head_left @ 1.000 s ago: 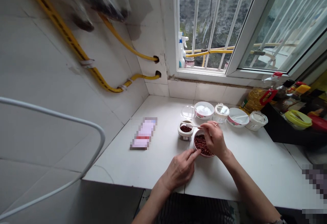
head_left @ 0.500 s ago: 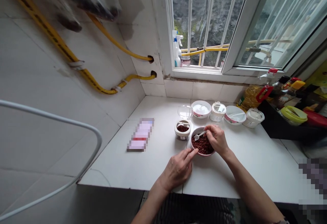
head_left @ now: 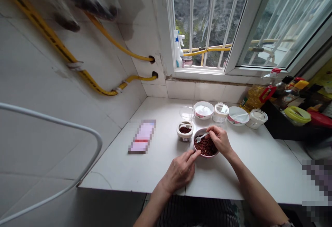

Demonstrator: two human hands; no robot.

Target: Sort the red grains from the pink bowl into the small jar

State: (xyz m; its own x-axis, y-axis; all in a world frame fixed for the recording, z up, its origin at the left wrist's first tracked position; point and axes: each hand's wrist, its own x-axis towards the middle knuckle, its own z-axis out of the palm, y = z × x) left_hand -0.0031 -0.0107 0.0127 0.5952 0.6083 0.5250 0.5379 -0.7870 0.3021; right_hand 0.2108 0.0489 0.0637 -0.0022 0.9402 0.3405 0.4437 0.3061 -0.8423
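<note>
Pinching a white spoon (head_left: 201, 137) with the right hand (head_left: 219, 139), holding its scoop within the bowl (head_left: 209, 156) of dark red grains (head_left: 206, 147). Touching the bowl's near-left rim with the left hand (head_left: 183, 166), impossible to tell whether pinching it. Working back from the counter's front edge (head_left: 116, 188), with white surface (head_left: 109, 166) stretching leftward to a blurred pinkish object (head_left: 142, 137), crowding an open jar (head_left: 184, 138) just left of the bowl. Facing a tiled wall (head_left: 181, 89) and barred window (head_left: 199, 19) beyond two flowered bowls (head_left: 204, 117) and two jars (head_left: 220, 118).
</note>
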